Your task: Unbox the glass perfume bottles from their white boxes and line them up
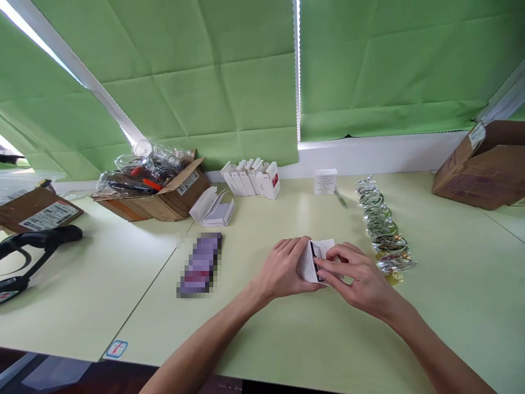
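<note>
Above the table, near the middle of the view, my left hand (284,267) is closed around a small white printed box (304,265) with its end flap raised. A thin dark flat item (314,256) shows at the box's open end; its kind is mostly hidden. From the right, my right hand (363,278) reaches in with its fingertips drawn together on that dark item. Its thumb and forefinger lie close to the box's edge.
Several upright white boxes (251,179) stand at the back, beside a white booklet-like stack (213,210). One white box (325,181) and a pen (340,198) lie behind my hands. Silvery packets (379,219) line the right. Cartons (164,197) and a pixelated purple object (200,264) are left.
</note>
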Demonstrator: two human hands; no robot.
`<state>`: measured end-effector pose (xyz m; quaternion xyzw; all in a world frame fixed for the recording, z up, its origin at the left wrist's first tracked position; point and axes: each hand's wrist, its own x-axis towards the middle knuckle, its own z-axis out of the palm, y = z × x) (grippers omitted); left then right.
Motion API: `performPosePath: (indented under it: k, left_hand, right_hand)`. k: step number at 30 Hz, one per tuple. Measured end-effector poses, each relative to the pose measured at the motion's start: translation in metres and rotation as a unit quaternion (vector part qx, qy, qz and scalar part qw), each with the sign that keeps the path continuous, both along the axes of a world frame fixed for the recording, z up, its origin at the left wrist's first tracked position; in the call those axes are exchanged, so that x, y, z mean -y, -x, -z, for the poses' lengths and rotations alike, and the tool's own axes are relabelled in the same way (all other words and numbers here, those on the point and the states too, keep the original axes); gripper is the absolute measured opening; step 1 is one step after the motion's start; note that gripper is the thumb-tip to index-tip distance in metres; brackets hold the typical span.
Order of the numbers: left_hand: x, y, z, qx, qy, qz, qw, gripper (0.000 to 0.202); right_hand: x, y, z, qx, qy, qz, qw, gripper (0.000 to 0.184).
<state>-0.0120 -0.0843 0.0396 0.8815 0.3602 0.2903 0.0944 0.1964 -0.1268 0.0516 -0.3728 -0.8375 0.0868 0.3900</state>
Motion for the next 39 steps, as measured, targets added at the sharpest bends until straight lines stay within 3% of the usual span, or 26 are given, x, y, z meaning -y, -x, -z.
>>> performPosePath:
  k: [10,17,20,23,28,32,34,39]
  left_hand:
    - [0.001,-0.001,0.001,-0.007,-0.023,0.015,1.0,0.076]
    - [0.002,-0.003,0.002,-0.02,-0.058,0.029,0.998,0.075]
    - [0.002,-0.004,0.002,-0.019,-0.057,0.022,0.998,0.073]
    - [0.002,-0.003,0.002,-0.02,-0.056,0.018,0.998,0.069]
    - [0.007,-0.005,0.005,-0.058,-0.075,0.04,0.995,0.062]
    - [0.009,-0.005,0.004,-0.067,-0.067,0.045,0.995,0.062]
    - [0.009,-0.005,0.003,-0.063,-0.055,0.039,0.996,0.062]
    - [0.006,-0.004,0.002,-0.066,-0.016,0.049,0.996,0.058]
  right_hand:
    - [0.001,-0.005,-0.007,0.057,-0.04,0.031,0.997,0.011]
    - [-0.002,-0.01,-0.003,0.107,0.071,0.084,0.988,0.017]
    - [-0.001,-0.009,0.0,0.128,0.067,0.082,0.986,0.004]
    - [-0.001,-0.006,0.005,0.161,0.052,0.072,0.983,0.021]
    - [0.0,0.006,0.01,0.234,0.105,0.087,0.963,0.012]
    - [0.002,0.018,0.009,0.124,0.275,0.105,0.948,0.014]
    - [0.003,0.023,0.01,0.06,0.321,0.115,0.938,0.014]
    - [0.004,0.026,0.018,0.028,0.223,0.128,0.966,0.019]
